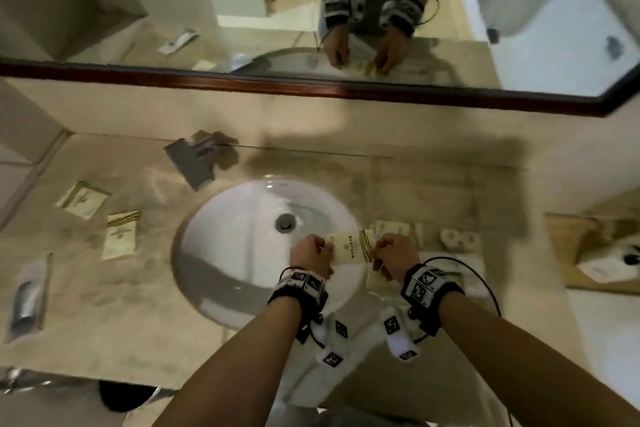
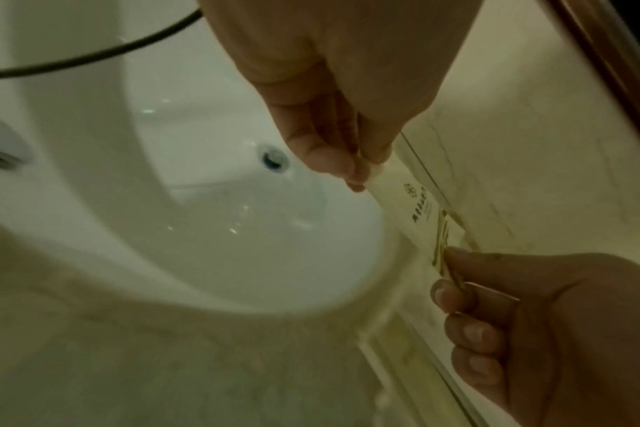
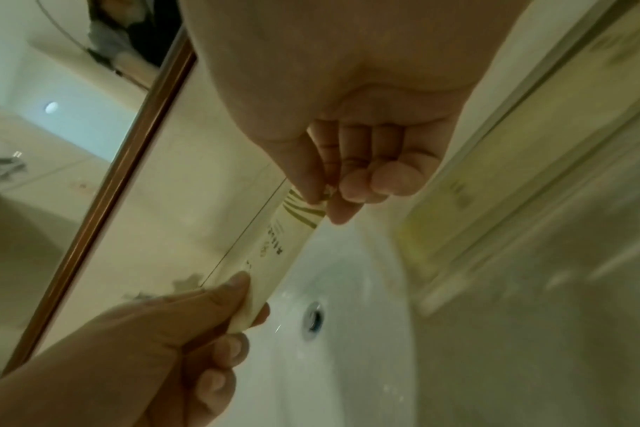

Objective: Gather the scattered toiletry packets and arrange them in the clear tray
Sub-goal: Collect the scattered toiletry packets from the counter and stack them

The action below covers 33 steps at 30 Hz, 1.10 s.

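Note:
A long cream packet (image 1: 349,246) with gold stripes at one end hangs over the right rim of the white sink (image 1: 242,253). My left hand (image 1: 323,246) pinches its plain end and my right hand (image 1: 377,250) pinches its striped end. The left wrist view shows the packet (image 2: 417,208) stretched between the left hand (image 2: 351,170) and the right hand (image 2: 453,277). In the right wrist view the right hand (image 3: 325,199) grips the stripes. The clear tray (image 1: 450,262) lies just right of the sink, with cream packets (image 1: 391,227) and white round items (image 1: 460,239) in it.
Two cream packets (image 1: 83,199) (image 1: 121,236) and a silvery sachet (image 1: 29,295) lie on the marble counter left of the sink. A grey fixture (image 1: 197,156) stands behind the basin under the mirror (image 1: 311,10). A wooden tray (image 1: 568,253) sits at far right.

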Tool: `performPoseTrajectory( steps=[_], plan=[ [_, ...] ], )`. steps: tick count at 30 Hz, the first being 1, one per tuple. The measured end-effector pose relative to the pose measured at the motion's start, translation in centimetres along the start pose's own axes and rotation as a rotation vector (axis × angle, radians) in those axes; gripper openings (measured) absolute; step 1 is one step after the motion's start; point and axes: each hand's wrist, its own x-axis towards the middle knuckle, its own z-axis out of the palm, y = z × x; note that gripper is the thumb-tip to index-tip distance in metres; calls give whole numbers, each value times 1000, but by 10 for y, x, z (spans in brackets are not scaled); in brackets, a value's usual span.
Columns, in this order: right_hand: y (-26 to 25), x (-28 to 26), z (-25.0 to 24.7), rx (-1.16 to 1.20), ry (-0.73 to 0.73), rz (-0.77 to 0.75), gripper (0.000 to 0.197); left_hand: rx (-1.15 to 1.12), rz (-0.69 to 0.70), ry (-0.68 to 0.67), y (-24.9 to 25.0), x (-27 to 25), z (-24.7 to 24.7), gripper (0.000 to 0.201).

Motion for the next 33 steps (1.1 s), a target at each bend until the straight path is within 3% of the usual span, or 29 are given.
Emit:
performPoseTrajectory(
  steps=[4, 9, 11, 14, 18, 25, 33],
  plan=[
    [31, 7, -67, 71, 55, 81, 19, 158, 76, -10, 50, -2, 51, 28],
    [42, 19, -101, 68, 100, 130, 38, 341, 120, 23, 83, 1, 85, 25],
    [40, 24, -105, 27, 76, 137, 44, 408, 134, 27, 87, 5, 89, 26],
    [37, 34, -110, 29, 65, 151, 33, 504, 144, 49, 92, 14, 92, 26],
    [33, 43, -107, 44, 38, 147, 38, 578, 137, 65, 92, 25, 94, 26],
    [28, 48, -101, 56, 47, 144, 29, 656, 147, 84, 87, 37, 100, 21],
    [29, 51, -96, -79, 115, 72, 33, 551, 165, 107, 82, 37, 95, 18]
  ],
)
